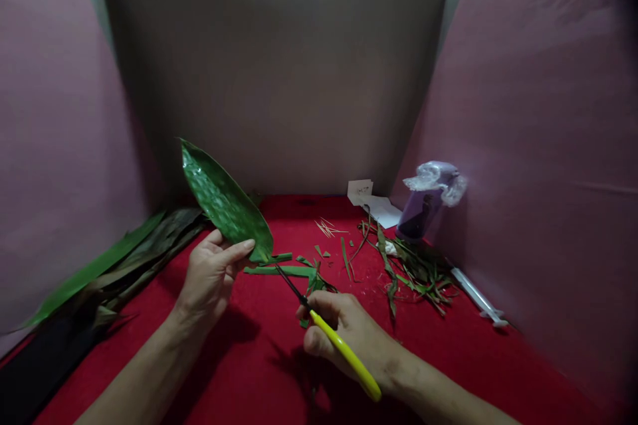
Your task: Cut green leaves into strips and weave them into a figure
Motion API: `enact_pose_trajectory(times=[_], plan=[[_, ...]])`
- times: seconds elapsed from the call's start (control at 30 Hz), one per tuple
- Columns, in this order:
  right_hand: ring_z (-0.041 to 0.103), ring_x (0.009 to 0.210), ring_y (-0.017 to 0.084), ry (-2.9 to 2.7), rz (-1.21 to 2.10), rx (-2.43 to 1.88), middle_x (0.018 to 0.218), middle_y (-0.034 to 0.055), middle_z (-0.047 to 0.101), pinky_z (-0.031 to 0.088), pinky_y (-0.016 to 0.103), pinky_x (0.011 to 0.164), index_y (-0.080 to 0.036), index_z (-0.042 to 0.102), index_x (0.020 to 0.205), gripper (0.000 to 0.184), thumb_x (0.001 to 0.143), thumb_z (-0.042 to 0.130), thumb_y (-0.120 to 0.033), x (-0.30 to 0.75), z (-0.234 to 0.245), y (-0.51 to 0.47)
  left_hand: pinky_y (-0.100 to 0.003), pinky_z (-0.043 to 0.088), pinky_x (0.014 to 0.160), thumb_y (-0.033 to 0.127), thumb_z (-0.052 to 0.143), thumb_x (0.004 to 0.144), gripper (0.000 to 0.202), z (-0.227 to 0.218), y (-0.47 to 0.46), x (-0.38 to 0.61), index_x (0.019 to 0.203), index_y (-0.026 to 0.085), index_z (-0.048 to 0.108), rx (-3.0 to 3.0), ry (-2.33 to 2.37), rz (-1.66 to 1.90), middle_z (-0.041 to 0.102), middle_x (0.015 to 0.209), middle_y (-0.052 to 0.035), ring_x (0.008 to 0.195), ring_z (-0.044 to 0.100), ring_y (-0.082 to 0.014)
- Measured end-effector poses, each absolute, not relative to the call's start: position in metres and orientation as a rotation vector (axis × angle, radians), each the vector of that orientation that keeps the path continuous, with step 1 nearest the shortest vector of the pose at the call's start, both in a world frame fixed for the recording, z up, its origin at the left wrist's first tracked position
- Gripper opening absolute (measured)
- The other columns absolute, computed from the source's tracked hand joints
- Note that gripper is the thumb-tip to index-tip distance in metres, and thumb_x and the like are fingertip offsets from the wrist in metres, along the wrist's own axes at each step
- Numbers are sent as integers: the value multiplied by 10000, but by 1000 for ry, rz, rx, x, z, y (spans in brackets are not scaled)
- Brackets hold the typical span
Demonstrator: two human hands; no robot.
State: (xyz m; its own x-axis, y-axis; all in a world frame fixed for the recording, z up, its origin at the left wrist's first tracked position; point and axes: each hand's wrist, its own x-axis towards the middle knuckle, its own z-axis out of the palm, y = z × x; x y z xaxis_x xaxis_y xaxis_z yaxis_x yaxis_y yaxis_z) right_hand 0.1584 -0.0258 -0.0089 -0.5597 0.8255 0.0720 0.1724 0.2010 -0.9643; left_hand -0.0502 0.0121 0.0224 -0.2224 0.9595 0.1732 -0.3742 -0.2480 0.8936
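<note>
A broad, glossy green leaf [226,202] is pinched near its lower end between the thumb and fingers of my left hand [212,272]. Its pointed tip leans up and to the left. My right hand [349,332] grips a pair of scissors [343,348] with yellow handles and dark blades. The blade tips lie close to the leaf's base; whether they touch it I cannot tell. Beneath and beyond the blades, cut green leaf strips [284,271] rest on the red cloth [239,358].
Toothpick-like sticks [329,228] lie further back, near white paper [381,211]. On the right are a heap of leaf scraps [419,269], a plastic syringe [478,299] and a purple container [421,212] topped with clear plastic. Long leaves [119,252] line the left side. Panels enclose the area.
</note>
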Motion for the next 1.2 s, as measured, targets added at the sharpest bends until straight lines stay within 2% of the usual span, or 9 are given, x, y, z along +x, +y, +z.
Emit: enact_pose_trajectory(times=[0.13,0.37,0.73,0.87,1.03,1.2], plan=[[340,521,86,-1905,1381,-942,596,-33,399,240,204,422,-141,597,849,611,671,551,-724,159,-12,-22,-202,543,608,80,734,642,260,24,11,-47,876,123,628,960,864,1618,699,758,-6,627,633,-110],[422,464,60,-1866,1490,-865,609,-14,521,296,179,418,-121,578,924,625,711,532,-707,161,-15,-20,-186,532,562,101,739,656,269,15,7,-38,898,135,626,1024,843,1499,700,761,-16,631,631,-113],[438,439,60,-1772,1531,-858,582,-23,531,315,181,397,-126,588,940,591,708,578,-669,159,-19,-19,-227,548,587,134,752,653,287,9,3,-33,905,144,617,1066,884,1515,687,750,-11,621,619,-117],[428,425,59,-1786,1546,-864,579,-24,528,321,168,370,-126,583,958,618,701,567,-687,160,-23,-16,-222,544,595,126,745,662,295,9,3,-32,924,152,613,1060,859,1512,688,785,-13,650,621,-117],[404,386,55,-1737,1638,-774,515,-44,492,345,163,353,-124,581,961,654,700,526,-721,159,-27,-13,-216,524,523,138,748,660,313,9,5,-32,938,151,607,1075,875,1527,683,784,-16,635,613,-128],[388,356,40,-1676,1639,-802,539,-29,519,335,156,332,-121,574,935,691,638,563,-744,158,-22,-16,-246,548,560,148,768,632,326,8,5,-32,920,141,616,1082,913,1558,685,750,-13,612,612,-127]])
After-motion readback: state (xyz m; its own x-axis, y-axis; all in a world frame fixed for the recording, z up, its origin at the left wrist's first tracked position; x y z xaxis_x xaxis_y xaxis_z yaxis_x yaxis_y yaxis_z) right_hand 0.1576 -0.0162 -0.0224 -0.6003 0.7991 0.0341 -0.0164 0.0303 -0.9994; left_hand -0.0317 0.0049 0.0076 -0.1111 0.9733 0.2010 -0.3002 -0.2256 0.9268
